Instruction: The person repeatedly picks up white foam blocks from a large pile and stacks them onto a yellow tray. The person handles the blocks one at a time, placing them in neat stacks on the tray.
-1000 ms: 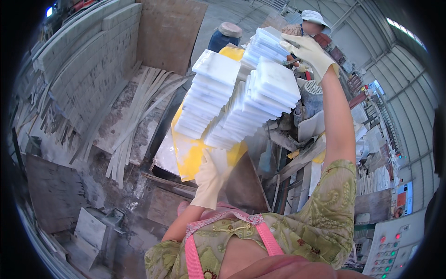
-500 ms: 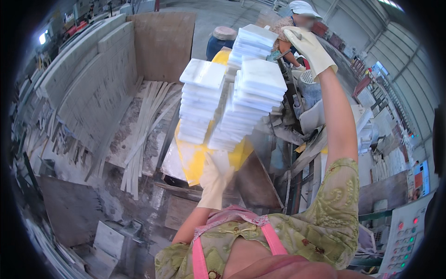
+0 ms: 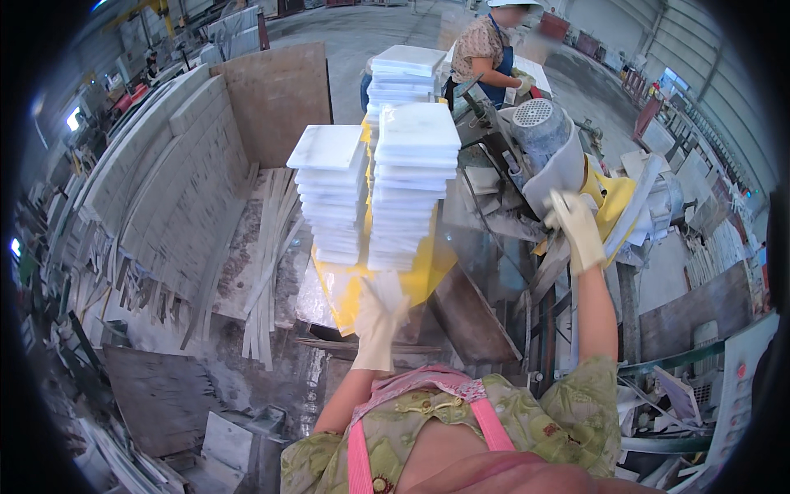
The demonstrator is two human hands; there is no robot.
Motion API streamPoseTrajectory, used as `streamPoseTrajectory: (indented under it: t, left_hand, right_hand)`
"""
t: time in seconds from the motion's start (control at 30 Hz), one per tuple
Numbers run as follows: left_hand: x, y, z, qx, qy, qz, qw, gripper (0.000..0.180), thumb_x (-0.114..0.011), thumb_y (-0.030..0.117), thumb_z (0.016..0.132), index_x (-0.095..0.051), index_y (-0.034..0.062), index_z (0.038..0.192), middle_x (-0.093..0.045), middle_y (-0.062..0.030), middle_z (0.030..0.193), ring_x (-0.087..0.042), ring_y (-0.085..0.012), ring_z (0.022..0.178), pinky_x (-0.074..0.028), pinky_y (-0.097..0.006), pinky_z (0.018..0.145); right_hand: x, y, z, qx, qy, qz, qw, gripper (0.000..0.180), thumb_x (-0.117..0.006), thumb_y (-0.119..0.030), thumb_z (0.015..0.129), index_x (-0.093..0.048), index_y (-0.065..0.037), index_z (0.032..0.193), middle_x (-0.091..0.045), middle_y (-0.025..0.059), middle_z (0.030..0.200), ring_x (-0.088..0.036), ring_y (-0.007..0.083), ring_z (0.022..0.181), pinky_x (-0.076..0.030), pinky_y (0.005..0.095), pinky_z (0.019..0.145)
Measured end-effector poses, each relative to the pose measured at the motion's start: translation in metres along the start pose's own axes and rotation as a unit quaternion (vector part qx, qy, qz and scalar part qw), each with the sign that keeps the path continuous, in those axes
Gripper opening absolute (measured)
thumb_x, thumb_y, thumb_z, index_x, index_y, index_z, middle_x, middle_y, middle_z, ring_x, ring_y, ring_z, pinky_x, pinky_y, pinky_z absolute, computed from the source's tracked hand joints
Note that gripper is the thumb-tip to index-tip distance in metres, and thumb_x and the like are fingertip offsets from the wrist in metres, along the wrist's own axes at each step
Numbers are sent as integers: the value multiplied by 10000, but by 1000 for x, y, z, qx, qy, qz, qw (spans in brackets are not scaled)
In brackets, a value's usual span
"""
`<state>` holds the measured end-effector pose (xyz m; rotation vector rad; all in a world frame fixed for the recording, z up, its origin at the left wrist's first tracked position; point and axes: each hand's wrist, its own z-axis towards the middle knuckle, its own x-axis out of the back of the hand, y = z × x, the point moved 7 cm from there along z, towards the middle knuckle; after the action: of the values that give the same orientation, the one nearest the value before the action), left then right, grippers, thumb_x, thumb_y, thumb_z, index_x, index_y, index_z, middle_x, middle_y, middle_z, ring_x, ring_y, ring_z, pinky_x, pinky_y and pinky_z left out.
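Head view: slab stacks [image 3: 413,185] have vertical long axes; left hand [image 3: 380,323], right hand [image 3: 578,229]: grips unclear.

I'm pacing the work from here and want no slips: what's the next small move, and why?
Probably nudge the top slab of the left stack square: it appears to jut leftward past the slabs below. The right hand seems empty and could do it; the left hand is low by the yellow sheet, its grip blurred.

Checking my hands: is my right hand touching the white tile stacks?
No, your right hand is out to the right of the white tile stacks, clearly apart.
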<state>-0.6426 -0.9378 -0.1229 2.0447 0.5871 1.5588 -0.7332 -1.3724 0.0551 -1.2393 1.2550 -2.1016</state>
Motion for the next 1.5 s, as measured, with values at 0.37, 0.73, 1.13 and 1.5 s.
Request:
streamPoseTrajectory:
  t: [0.37,0.73,1.13,1.5]
  left_hand:
    - [17,18,-11,10,43,-28,999,1164,-823,538,734,-257,-33,1576,-470,-304,1478,-476,-431,1367,-399,-460,1133]
    - [9,1,11,-7,86,-9,996,1067,-829,335,728,-292,-114,1533,-455,-285,1488,-488,-357,1373,-417,-386,1118]
    - [7,6,15,11,162,108,981,1107,-770,547,717,-347,-92,1515,-531,-302,1435,-532,-379,1347,-440,-412,1102]
    - [5,14,4,28,160,103,981,1140,-720,627,774,-287,-73,1562,-441,-283,1537,-429,-376,1439,-350,-410,1184]
  right_hand:
    - [173,281,-359,-260,272,-191,906,478,-493,-326,1068,-554,1,1412,-538,189,1452,-509,287,1344,-372,374,1136]
    - [166,319,-410,-248,160,-382,876,608,-555,-355,1020,-429,-65,1539,-466,221,1539,-430,396,1424,-336,476,1172]
    - [156,290,-407,-185,181,-367,894,570,-509,-255,1025,-420,-15,1534,-460,224,1546,-424,377,1435,-300,435,1204]
    - [153,206,-324,-80,218,-353,906,397,-536,-196,1031,-600,26,1353,-592,231,1400,-532,363,1335,-337,482,1172]
